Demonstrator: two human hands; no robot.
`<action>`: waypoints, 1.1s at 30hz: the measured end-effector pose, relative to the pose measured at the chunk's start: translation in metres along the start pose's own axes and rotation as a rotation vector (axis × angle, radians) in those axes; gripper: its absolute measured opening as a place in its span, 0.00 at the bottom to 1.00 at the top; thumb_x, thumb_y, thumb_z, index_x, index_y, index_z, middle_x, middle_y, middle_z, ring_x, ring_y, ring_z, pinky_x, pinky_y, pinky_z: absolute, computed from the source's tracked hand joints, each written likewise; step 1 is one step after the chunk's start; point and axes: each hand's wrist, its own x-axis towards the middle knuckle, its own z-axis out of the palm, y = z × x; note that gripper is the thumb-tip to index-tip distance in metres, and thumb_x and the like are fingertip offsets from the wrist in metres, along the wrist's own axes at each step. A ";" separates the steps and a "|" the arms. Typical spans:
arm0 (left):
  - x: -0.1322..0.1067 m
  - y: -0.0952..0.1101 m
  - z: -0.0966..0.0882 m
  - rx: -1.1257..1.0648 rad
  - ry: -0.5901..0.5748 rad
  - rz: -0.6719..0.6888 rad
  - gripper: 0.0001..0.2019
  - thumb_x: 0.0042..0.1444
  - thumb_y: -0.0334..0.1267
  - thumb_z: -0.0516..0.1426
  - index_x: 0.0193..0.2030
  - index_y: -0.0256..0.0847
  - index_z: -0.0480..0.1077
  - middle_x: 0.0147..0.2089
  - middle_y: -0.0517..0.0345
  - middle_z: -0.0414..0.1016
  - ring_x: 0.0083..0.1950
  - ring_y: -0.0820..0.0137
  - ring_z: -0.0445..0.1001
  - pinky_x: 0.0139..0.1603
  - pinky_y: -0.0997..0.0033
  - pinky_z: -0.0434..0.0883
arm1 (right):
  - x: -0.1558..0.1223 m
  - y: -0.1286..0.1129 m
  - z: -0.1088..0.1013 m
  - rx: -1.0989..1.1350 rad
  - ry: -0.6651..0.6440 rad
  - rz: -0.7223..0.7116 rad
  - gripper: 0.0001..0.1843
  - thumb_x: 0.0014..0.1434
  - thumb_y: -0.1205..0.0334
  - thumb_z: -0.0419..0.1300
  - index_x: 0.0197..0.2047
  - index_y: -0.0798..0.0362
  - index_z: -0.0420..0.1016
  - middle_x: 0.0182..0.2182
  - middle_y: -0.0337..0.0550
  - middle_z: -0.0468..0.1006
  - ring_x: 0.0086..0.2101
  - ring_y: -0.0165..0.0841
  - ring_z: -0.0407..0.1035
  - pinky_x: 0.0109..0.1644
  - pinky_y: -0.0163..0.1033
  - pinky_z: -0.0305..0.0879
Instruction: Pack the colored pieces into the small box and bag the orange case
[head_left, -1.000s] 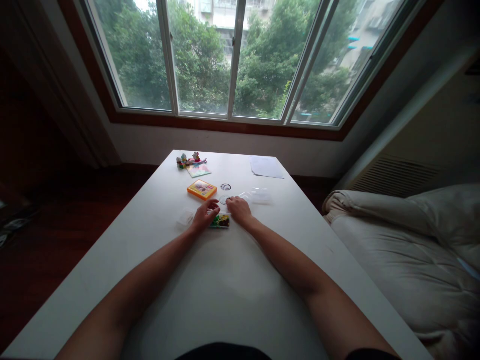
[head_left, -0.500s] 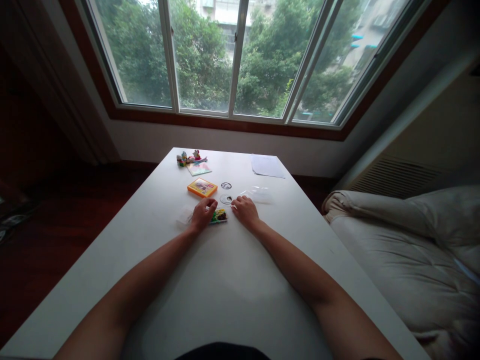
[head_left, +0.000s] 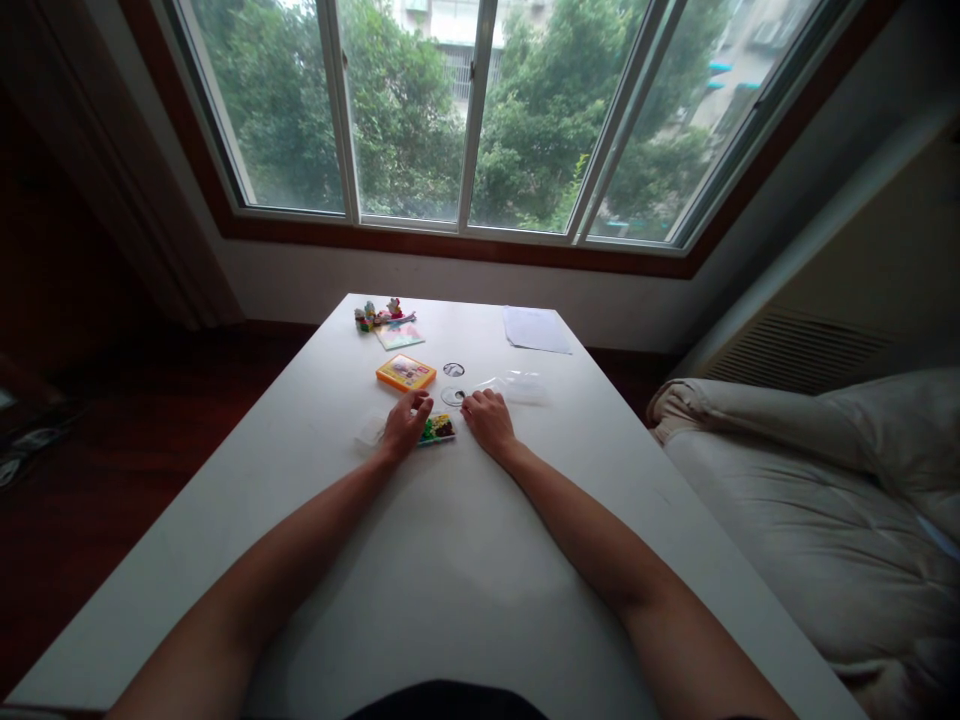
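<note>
Both my forearms stretch out over a white table (head_left: pixel 450 600). My left hand (head_left: pixel 406 422) lies with its fingers curled on the left end of a small clear tray of coloured pieces (head_left: pixel 439 429). My right hand (head_left: pixel 487 418) rests just right of that tray, fingers bent together near a small round clear lid (head_left: pixel 453 396). What its fingertips pinch, if anything, is too small to make out. A crumpled clear plastic bag (head_left: pixel 519 386) lies just beyond my right hand.
An orange box (head_left: pixel 406 372) sits beyond my left hand, with a second round lid (head_left: pixel 453 369) beside it. Small toy figures (head_left: pixel 379 315) and a card (head_left: pixel 399 335) stand at the far left, a white paper (head_left: pixel 535 330) far right. A bed (head_left: pixel 825 500) borders the table's right side.
My right hand has slid slightly right and back from the tray. The left hand stays on the tray. The view has shifted a little.
</note>
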 end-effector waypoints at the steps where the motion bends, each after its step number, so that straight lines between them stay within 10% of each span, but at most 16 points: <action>1: 0.000 -0.001 0.000 -0.008 -0.002 -0.006 0.19 0.65 0.52 0.53 0.53 0.42 0.73 0.46 0.52 0.80 0.46 0.63 0.78 0.48 0.64 0.73 | -0.002 0.001 -0.001 0.037 0.040 -0.015 0.06 0.68 0.63 0.59 0.40 0.52 0.77 0.40 0.50 0.76 0.46 0.43 0.64 0.53 0.46 0.56; 15: 0.000 -0.007 0.000 -0.008 0.021 0.006 0.20 0.70 0.49 0.44 0.50 0.43 0.73 0.47 0.53 0.79 0.49 0.63 0.78 0.52 0.63 0.73 | -0.013 -0.008 0.004 0.514 0.273 -0.110 0.07 0.67 0.60 0.60 0.36 0.50 0.75 0.30 0.41 0.75 0.35 0.36 0.67 0.43 0.41 0.64; 24: -0.001 -0.011 0.000 0.030 0.004 0.059 0.21 0.71 0.47 0.42 0.46 0.43 0.74 0.46 0.52 0.79 0.48 0.63 0.77 0.51 0.63 0.72 | -0.018 -0.015 0.005 0.500 0.116 -0.097 0.10 0.69 0.58 0.56 0.40 0.50 0.78 0.32 0.41 0.77 0.36 0.34 0.69 0.45 0.39 0.64; 33: -0.005 0.002 -0.003 0.240 -0.092 0.214 0.15 0.64 0.35 0.49 0.46 0.43 0.77 0.50 0.51 0.77 0.54 0.60 0.74 0.59 0.58 0.70 | -0.013 0.008 -0.007 0.392 0.314 0.142 0.13 0.68 0.59 0.52 0.39 0.51 0.77 0.37 0.47 0.78 0.42 0.41 0.68 0.52 0.45 0.63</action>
